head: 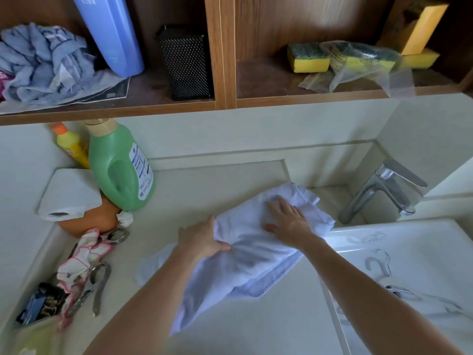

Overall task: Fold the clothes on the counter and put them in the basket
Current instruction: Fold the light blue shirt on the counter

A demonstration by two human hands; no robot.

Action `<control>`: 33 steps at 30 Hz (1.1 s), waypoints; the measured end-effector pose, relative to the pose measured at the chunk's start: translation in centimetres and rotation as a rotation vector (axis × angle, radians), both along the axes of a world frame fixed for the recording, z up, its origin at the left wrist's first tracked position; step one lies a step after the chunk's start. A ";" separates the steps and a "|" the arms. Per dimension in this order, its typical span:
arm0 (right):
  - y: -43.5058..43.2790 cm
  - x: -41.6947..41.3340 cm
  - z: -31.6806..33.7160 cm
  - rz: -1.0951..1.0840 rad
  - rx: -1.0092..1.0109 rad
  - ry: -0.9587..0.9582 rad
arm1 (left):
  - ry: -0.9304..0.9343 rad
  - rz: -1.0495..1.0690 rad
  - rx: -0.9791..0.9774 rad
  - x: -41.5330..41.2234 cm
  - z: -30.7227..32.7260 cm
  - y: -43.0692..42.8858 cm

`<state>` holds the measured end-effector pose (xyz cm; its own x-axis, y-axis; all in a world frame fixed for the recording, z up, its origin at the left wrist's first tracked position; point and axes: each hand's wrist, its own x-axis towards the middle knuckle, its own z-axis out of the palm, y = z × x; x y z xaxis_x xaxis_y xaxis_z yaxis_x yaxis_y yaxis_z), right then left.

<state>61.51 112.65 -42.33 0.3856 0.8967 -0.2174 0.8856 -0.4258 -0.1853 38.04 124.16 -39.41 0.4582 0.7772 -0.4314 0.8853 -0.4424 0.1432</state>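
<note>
On counter (225,183), white garment (245,270) beneath right hand (289,221), fingers spread flat; left hand (201,239) pinching its fold.

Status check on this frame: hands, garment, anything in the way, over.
Hands: left hand pinches a fold of the white garment; right hand presses flat on it. Garment partly folded on counter. Apart, at left: scissors, gloves; sink at its right edge.

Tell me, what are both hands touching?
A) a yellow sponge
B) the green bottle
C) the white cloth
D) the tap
C: the left hand holds an edge of the white cloth, and the right hand presses flat on top of it.
</note>
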 end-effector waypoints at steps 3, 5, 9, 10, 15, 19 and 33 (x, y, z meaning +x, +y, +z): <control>-2.1 -1.6 3.6 -0.173 0.007 -0.035 | -0.019 0.104 -0.059 0.0 -0.8 -1.8; -4.1 -3.4 3.6 -0.173 -0.153 0.095 | -0.008 0.126 -0.130 -0.4 -0.8 -2.5; -6.0 -5.8 1.8 -0.181 -0.194 0.250 | -0.138 0.147 -0.296 0.2 0.9 -2.7; -5.8 -6.0 1.6 -0.183 -0.163 0.259 | -0.226 0.149 -0.267 0.6 1.4 -2.8; -5.2 -6.6 2.1 -0.203 -0.096 0.383 | -0.530 0.303 -0.262 0.8 0.3 -3.5; -6.2 -6.1 2.3 -0.309 0.051 0.663 | -0.616 0.283 -0.406 -0.1 0.3 -4.0; -8.9 -1.9 7.6 -0.374 0.741 0.878 | -0.870 -0.011 -0.355 2.2 8.5 -7.3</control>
<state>59.62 103.74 -34.71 0.6268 0.7790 -0.0155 0.1801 -0.1642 -0.9698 40.26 116.83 -30.89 0.7378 0.6593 -0.1451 0.4000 -0.2538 0.8807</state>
